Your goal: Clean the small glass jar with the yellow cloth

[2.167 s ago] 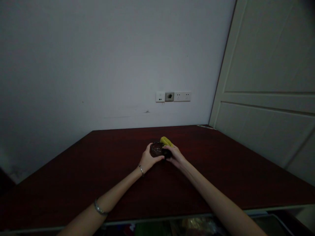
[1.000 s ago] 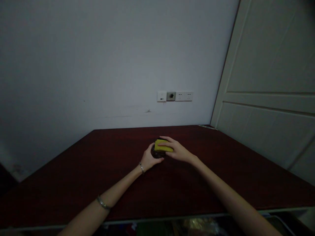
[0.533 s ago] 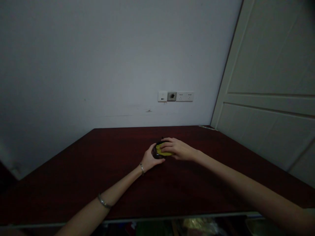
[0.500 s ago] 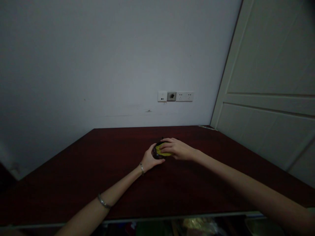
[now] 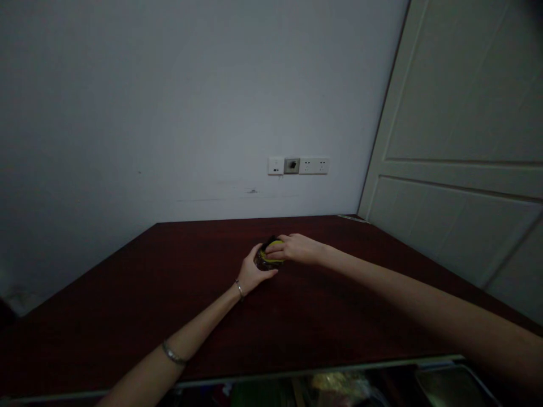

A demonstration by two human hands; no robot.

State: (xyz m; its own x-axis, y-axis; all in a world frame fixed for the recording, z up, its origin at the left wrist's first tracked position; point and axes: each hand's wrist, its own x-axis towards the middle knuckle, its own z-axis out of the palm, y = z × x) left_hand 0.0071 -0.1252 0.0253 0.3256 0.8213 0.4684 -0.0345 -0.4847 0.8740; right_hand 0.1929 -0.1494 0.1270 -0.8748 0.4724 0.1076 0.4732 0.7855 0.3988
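Observation:
My left hand (image 5: 254, 272) is wrapped round the left side of a small dark, shiny, rounded object (image 5: 263, 264), its thumb along the near side. The object looks like a glass container, but the dim light and my fingers hide its exact kind. From the right, my right hand (image 5: 294, 249) presses a yellow cloth (image 5: 275, 258) against its top and right side with bent fingers. Both hands are together over the middle of the dark red tabletop (image 5: 237, 333). A bracelet (image 5: 240, 289) circles my left wrist.
Behind the table rises a pale wall (image 5: 190, 113) with a row of sockets (image 5: 313, 165). A white panelled door (image 5: 458, 135) stands along the right. Below the table's front edge, an open space holds several items, among them a crinkled yellowish bag (image 5: 339, 387).
My right hand and the yellow cloth have shifted slightly over the dark object, uncovering a little more of its top. The left hand keeps its hold. The view has turned slightly right.

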